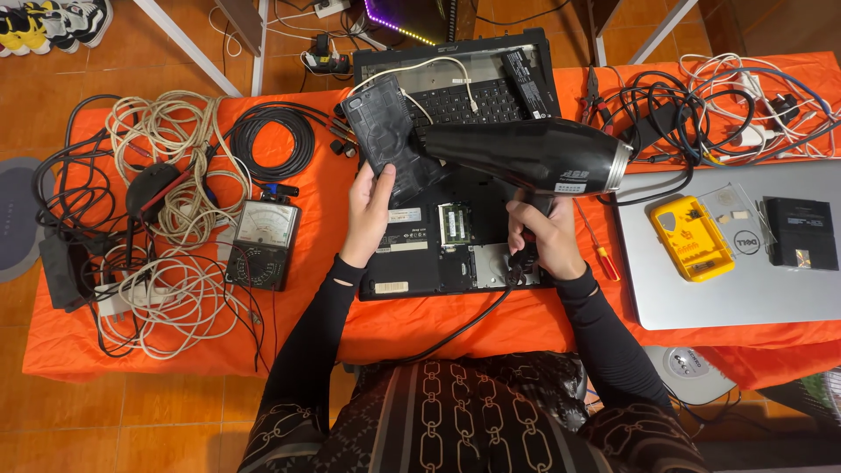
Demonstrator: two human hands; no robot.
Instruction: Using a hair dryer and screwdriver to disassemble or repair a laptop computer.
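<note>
Two hands work over the desk's middle: the left hand [368, 210] pinches a phone [383, 138] upright by its lower edge, while the right hand [541, 238] wraps closed around a hair dryer [526, 156] whose nozzle points left, almost touching the phone.

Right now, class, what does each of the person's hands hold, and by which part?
The left hand holds a black phone by its lower end. The right hand grips a black hair dryer by its handle.
</note>
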